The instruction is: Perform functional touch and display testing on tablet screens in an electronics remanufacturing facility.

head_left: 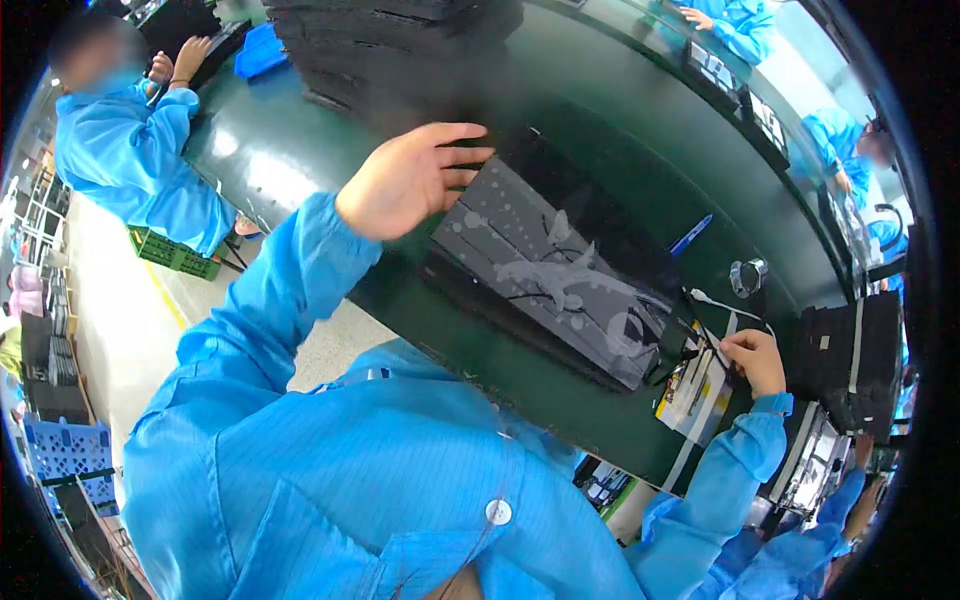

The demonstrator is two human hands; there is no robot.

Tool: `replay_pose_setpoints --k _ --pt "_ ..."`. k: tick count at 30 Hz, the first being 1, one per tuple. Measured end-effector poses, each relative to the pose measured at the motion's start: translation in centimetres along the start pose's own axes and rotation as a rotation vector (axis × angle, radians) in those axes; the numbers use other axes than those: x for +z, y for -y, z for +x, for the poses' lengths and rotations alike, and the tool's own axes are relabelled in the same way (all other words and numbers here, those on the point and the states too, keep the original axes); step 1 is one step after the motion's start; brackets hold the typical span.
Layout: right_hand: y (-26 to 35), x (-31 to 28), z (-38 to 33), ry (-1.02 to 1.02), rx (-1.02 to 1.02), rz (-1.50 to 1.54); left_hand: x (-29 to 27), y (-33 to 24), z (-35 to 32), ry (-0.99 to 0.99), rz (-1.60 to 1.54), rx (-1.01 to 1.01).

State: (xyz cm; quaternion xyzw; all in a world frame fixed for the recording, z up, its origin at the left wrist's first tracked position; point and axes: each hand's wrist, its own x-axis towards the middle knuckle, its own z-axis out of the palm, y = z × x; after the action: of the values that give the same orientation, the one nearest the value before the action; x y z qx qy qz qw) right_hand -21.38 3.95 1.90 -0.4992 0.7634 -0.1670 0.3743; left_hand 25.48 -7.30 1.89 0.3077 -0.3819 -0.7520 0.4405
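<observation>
- Dark green is everywhere here, since the long work surface (300, 150) the person stands at is that colour and a bit glossy.
- Lying flat on it, right in front of them, is a grey panel (545, 275) with pale splotchy shapes and thin dark wires crossing its face.
- The left hand (410, 180) sits on the panel's far left corner, fingers curled over the edge and gripping it, sleeve in light blue.
- The right hand (755, 358) is over at the panel's other end, fingertips pinched shut on a thin white cable (722, 308). Can't make out exactly where that cable ends.
- Just under that hand there's a yellow-and-white strip (690, 395) on the surface.
- A small metal ring-shaped clip (748, 276) and a blue pen (690, 235) lie a bit beyond the panel.
- A stack of black trays (850, 360) sits to the right, another dark stack (400, 50) further up.
- Other people in blue coats work along the same line.
</observation>
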Motion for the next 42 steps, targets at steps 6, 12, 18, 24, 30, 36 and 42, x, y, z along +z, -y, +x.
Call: replay_pose_setpoints --k 6,12,18,24,30,36,42 --pt "-0.9 0.2 -0.2 -0.035 -0.018 -0.026 1.8 0.4 4.6 0.046 0.063 -0.401" --pt "3.0 4.3 -4.1 -0.606 -0.311 -0.120 2.7 1.2 5.3 0.068 -0.102 -0.458" --pt "12.0 14.2 -9.2 -0.527 -0.664 -0.591 2.2 1.7 5.2 0.059 -0.151 -0.401" --pt "14.6 17.7 -8.8 -0.468 -0.684 -0.731 1.4 2.0 5.4 0.182 -0.307 -0.421" --pt "15.9 17.4 -8.9 -0.376 -0.906 -0.561 1.1 2.6 5.7 0.116 -0.351 -0.359" --pt "16.0 18.1 -9.2 -0.264 -0.994 -0.547 1.5 3.0 5.5 0.130 -0.310 -0.319" --pt "17.3 18.8 -9.0 -0.171 -1.066 -0.578 1.6 2.9 5.3 0.068 -0.188 -0.239"
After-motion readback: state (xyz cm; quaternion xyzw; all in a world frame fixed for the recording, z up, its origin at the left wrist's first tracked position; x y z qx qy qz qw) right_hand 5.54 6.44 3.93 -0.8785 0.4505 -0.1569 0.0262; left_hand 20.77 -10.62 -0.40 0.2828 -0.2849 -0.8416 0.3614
